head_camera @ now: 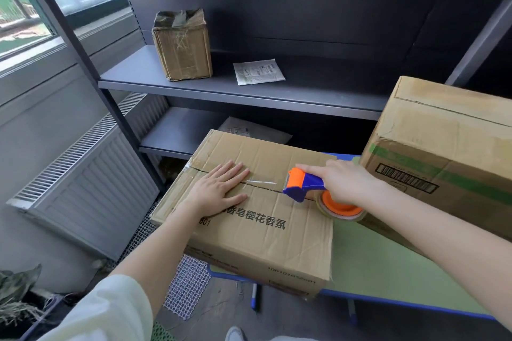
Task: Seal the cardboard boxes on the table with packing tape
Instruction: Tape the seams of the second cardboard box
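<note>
The biggest thing in front of me is the dark grey metal shelf rack (304, 83), with a white radiator (91, 183) against the wall to its left. Below that is my desk (382, 263), green top with a blue edge.

On the right side of the desk sits the tall cardboard box (443, 147), the one with a green stripe and a barcode on its side. Its top flaps are closed. Just beside it, in the middle, is the flat cardboard box (263, 230) I'm taping. It has black printed characters on top, and its left end hangs out past the desk edge.

Up on the middle shelf there's a small beat-up box (184, 50) wrapped in old tape, and a white packet (259, 71) lies flat to its right, well apart from it.

My right hand (340, 183) is wrapped around the handle of the blue and orange tape dispenser (302, 185), index finger stretched along the top. The dispenser's front end is down on the flat box's centre seam, towards the right side of the lid.

My left hand (219, 188) is flat, fingers straight, pressing the lid down over the same seam further left.

A shiny strip of clear tape (260, 182) runs along the seam between my left fingertips and the dispenser.
</note>
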Demonstrator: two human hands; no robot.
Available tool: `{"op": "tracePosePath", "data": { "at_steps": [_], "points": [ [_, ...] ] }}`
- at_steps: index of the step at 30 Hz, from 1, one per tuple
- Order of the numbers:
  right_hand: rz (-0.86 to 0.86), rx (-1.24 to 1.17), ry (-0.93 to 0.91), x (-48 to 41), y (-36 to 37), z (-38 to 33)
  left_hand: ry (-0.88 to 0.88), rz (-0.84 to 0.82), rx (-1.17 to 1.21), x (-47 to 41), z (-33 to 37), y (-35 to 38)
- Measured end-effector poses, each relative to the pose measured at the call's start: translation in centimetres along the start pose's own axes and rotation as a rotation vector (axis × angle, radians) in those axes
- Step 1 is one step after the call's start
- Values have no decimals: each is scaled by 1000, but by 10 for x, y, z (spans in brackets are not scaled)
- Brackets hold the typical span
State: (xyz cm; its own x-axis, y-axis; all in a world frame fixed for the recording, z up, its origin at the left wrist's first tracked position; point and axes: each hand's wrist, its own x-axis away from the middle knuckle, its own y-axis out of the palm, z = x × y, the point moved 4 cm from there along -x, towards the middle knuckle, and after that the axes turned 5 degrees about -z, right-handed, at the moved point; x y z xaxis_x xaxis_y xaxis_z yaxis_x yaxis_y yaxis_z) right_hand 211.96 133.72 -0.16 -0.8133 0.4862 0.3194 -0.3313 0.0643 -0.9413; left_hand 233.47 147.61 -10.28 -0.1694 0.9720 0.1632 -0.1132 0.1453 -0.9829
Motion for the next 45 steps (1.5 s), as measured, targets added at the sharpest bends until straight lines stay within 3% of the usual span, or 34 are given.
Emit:
{"op": "tracePosePath", "data": {
  "at_steps": [4, 8, 17, 23, 27, 33, 36, 45],
  "points": [
    [3, 4, -29, 7, 6, 14, -7, -10, 10, 2, 0, -1],
    [-110, -25, 43, 26, 17, 59, -14, -15, 4, 1, 1, -2],
    [4, 26, -7, 32, 27, 55, -91, -73, 37, -2, 31, -3],
    [28, 29, 5, 32, 33, 54, 24, -66, 23, -17, 95, -4],
    [36, 18, 6, 32, 36, 53, 6, -49, -21, -23, 117, 12],
    [45, 21, 16, 31, 38, 55, -26, -162, -14, -27, 128, -2],
    [38, 35, 21, 31, 37, 54, 42, -114, 30, -29, 156, 2],
    [28, -34, -7, 40, 38, 58, 22, -59, -5, -27, 160, 5]
  ]
}}
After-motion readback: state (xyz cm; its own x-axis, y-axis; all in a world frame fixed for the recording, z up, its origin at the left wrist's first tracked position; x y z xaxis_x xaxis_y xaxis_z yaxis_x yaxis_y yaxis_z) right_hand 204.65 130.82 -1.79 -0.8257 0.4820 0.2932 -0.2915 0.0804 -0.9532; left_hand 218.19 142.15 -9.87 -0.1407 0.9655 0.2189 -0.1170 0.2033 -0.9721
